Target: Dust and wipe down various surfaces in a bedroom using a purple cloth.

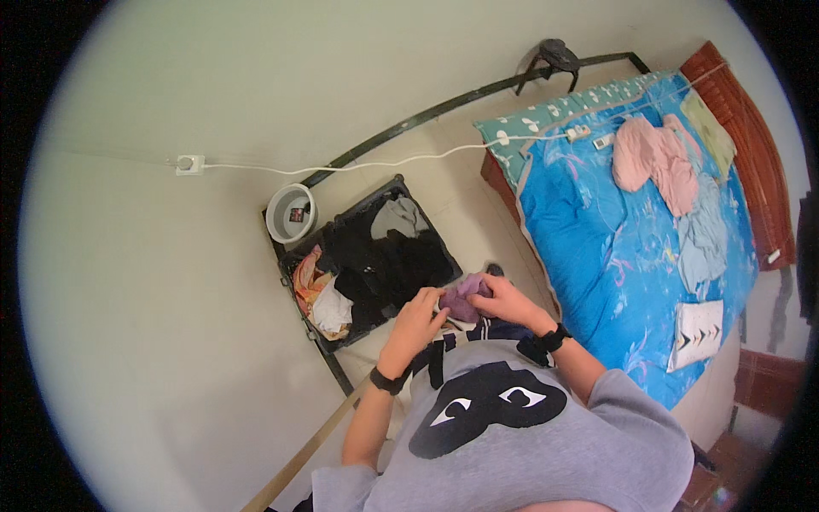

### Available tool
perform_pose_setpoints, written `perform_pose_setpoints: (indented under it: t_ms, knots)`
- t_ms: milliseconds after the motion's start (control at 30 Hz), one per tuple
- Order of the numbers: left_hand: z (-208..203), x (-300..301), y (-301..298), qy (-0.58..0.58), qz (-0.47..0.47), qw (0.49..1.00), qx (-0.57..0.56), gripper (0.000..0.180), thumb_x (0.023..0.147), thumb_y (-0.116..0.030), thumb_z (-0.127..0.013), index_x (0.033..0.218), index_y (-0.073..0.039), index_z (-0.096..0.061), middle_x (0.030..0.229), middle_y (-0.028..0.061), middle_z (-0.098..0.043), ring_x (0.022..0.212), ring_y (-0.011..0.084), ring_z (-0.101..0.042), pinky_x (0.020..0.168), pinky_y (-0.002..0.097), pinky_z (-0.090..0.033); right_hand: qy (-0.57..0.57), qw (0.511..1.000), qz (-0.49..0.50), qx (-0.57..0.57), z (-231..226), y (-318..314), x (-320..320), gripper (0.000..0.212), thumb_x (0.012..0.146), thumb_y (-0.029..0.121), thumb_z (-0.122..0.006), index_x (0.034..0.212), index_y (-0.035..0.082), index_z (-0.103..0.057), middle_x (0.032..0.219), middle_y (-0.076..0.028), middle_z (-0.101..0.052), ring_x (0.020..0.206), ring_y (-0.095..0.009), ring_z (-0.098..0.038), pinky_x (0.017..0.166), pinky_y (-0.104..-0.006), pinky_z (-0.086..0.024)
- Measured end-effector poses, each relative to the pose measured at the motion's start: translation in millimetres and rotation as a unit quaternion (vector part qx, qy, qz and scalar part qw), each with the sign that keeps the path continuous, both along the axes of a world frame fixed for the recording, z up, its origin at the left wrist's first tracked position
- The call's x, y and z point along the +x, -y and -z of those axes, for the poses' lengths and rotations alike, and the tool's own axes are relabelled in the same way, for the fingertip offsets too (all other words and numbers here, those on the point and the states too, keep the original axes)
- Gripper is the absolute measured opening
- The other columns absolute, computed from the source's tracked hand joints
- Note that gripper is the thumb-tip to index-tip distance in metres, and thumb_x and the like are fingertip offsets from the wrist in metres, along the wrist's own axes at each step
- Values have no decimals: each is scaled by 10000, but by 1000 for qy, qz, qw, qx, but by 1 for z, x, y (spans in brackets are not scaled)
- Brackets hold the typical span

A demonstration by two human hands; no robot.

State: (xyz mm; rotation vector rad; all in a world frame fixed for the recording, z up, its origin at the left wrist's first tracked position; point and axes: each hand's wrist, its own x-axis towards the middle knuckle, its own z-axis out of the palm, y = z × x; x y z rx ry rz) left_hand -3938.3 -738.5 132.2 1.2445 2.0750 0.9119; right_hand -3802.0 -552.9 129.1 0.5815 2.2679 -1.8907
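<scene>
While a blue-covered bed [563,226] fills the right of the view, an open black case [432,229] lies on the floor left of centre; in it are black clothes [388,269], with a grey cloth [401,219] at the far end and a white cloth [331,309] at the left; before the person's waist, the left hand [420,320] grips and the right hand [514,303] pinches — fingers closed on fabric — and between them, near the case, is a small, bunched purple cloth [463,300]; light, level grips probably handle it best, since uneven pulling could twist it; thumbs working from the middle outward should ease its creases — one edge kept pinched throughout.
</scene>
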Motion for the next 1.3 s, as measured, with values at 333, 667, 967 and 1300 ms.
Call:
perform_pose_setpoints:
  t_ms: [333,667,967,1300]
  knots:
    - [-7,-7,-68,29,-279,959,23,237,858,-213,-551,1025,-52,-597,976,156,-607,920,344,-591,777,420,-481,-26,988,-104,-110,14,-75,-114,461,907,144,-541,1327,35,-386,1199,-105,-529,1108,-188,-496,958,-316,-397]
    - [-24,21,-65,-57,-420,904,61,301,893,-172,-515,1173,-72,-470,991,140,-508,849,347,-584,701,444,-473,142,833,-299,-442,11,-70,-186,475,922,224,-494,1371,151,-358,1205,-30,-502,1098,-188,-520,933,-371,-438]
    - [20,153,63,14,-636,762,119,336,882,-214,-550,1184,-68,-566,1101,142,-560,999,298,-574,858,361,-463,214,784,-509,-284,37,115,-157,386,865,96,-543,1248,76,-494,1087,-35,-559,1007,-146,-547,892,-289,-439]
    - [159,415,186,156,-854,474,-145,269,840,-271,-509,970,-61,-613,945,156,-649,926,356,-622,798,450,-492,-42,766,-542,-344,-37,420,-179,300,942,295,-507,1160,89,-524,1101,1,-550,992,-126,-525,865,-308,-423]
